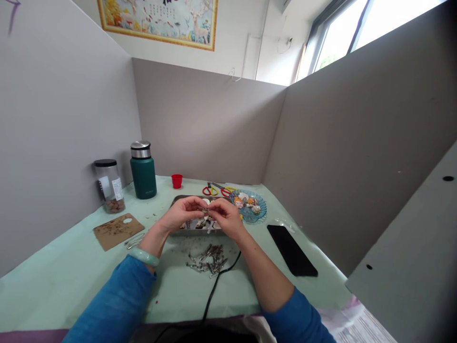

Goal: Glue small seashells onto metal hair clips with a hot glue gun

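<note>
Both of my hands meet above a metal tray [194,232], fingertips pinched close together. My left hand [180,214], with a pale green bangle at the wrist, is closed with thumb and forefinger on a tiny item. From the other side my right hand [226,216] pinches at the same spot. What they hold is small and mostly covered by the fingers, so its kind cannot be made out. Under the hands, the tray contains several small white, brown and dark pieces. Nearer to me lies a heap of small silver metal pieces, seemingly clips [210,259].
Right of the tray are a blue glass plate [262,216] of ornaments and a black phone-like slab [293,250]. Scissors [225,191] and a red cup [176,181] stand behind. Left are a green flask [143,176], a jar [110,188] and cardboard [116,232]. A black cable [213,290] runs frontward.
</note>
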A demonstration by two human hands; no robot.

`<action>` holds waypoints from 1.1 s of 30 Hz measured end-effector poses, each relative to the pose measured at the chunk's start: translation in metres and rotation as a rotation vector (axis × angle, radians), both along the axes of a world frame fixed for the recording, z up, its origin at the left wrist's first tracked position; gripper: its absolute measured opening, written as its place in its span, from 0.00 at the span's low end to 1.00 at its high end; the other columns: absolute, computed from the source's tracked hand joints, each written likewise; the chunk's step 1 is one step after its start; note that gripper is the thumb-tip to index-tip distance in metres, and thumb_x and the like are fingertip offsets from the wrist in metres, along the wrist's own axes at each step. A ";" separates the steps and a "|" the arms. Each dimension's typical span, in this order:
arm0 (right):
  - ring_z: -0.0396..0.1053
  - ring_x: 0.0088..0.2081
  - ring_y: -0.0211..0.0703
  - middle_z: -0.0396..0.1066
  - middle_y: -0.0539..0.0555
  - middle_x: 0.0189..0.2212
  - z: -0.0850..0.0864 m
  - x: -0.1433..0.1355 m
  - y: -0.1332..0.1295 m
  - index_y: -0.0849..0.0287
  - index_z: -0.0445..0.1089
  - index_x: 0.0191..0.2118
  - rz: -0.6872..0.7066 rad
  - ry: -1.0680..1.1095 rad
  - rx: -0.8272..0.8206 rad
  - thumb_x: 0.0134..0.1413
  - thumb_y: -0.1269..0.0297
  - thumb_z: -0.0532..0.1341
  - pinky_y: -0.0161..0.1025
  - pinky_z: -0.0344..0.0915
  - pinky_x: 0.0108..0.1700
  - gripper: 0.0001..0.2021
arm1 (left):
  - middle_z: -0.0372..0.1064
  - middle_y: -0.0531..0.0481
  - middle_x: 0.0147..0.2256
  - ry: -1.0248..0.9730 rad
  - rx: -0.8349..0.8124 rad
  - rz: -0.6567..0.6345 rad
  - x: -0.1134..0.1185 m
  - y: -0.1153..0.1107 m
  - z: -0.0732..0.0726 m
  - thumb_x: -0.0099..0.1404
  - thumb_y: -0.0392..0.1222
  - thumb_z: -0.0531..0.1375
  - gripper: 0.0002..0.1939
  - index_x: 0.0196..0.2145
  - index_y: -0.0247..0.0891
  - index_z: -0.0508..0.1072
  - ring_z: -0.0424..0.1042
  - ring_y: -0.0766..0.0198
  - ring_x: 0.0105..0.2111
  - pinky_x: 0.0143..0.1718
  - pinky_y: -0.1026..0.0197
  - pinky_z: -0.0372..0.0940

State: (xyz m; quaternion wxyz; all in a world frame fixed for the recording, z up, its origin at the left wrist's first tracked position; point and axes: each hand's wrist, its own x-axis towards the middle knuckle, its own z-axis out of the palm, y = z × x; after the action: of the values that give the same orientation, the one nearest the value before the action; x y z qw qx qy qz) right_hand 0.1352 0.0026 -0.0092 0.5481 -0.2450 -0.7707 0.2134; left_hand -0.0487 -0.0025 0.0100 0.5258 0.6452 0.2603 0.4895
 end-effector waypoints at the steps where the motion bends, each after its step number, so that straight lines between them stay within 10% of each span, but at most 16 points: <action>1: 0.65 0.31 0.37 0.67 0.51 0.29 0.000 0.000 0.000 0.58 0.71 0.34 -0.010 -0.007 0.014 0.52 0.66 0.60 0.34 0.62 0.33 0.04 | 0.73 0.47 0.36 0.005 0.003 0.004 0.000 0.000 0.000 0.48 0.35 0.68 0.12 0.33 0.34 0.74 0.72 0.62 0.36 0.39 0.62 0.66; 33: 0.64 0.37 0.41 0.67 0.54 0.33 0.000 0.002 -0.004 0.58 0.68 0.34 -0.057 -0.067 0.149 0.57 0.71 0.55 0.38 0.62 0.39 0.05 | 0.74 0.49 0.31 0.035 -0.078 0.001 0.004 0.000 -0.001 0.50 0.38 0.68 0.14 0.34 0.35 0.71 0.75 0.62 0.32 0.37 0.61 0.68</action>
State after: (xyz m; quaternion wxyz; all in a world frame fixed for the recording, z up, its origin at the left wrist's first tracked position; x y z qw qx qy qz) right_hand 0.1373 -0.0014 -0.0094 0.5445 -0.2324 -0.7951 0.1317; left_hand -0.0444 -0.0025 0.0087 0.5457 0.6323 0.2888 0.4680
